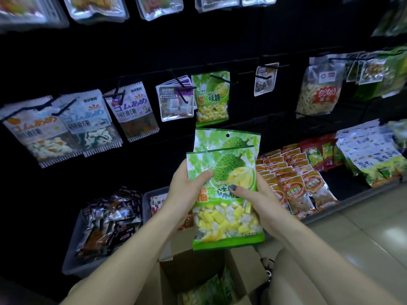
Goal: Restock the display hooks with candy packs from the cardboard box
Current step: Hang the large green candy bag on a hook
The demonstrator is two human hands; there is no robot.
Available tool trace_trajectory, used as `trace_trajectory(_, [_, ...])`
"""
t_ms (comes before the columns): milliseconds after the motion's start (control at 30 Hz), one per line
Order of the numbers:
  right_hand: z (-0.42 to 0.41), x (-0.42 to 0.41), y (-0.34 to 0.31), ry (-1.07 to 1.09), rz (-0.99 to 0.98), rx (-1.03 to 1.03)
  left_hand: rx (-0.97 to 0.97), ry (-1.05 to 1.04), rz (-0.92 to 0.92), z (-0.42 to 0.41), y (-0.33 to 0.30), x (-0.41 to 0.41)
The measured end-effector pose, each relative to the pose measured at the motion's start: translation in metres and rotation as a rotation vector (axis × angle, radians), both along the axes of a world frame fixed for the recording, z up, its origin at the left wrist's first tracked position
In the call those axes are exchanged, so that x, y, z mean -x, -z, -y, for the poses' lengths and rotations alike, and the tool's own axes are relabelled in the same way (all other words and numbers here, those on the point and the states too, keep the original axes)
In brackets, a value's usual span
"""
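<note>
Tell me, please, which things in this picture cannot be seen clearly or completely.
- Head view: the rear durian candy pack is mostly covered by the front pack.
- The fingers of the left hand and right hand lie behind the packs, so the full grip is hidden.
- The cardboard box is cut off by the bottom edge.
- The top row of packs is blurred and cropped.
</note>
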State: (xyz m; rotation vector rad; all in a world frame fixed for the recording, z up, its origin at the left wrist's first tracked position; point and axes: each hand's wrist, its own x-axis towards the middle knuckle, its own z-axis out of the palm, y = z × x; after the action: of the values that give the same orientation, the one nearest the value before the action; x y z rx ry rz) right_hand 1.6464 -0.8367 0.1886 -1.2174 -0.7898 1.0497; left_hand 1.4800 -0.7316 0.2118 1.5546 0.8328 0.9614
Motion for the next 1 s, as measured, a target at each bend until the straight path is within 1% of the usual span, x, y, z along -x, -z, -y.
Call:
trace_trajectory(300, [-0.033,-0.058,-0.040,0.113,0.145,-0.057,-0.015,0.047,0.056,-0.026,-0.038,-0.067])
trace_trajectory(433, [-0.049,-0.079,-0.057,0.100,0.203,-0.082,0.003,0.028,0.075,-0.043,-0.048,-0.089])
trace_trajectory(567, [-0.069,-0.092,-0.062,0.092,0.212,-0.059,0.037,-0.008,0.073,-0.058,-0.053,-0.102])
trace_trajectory(1000, [-0.106,-0.115,-0.070,0.071,0.225,-0.057,0.090,0.001,0.083,-0.087,-0.066,-0.120])
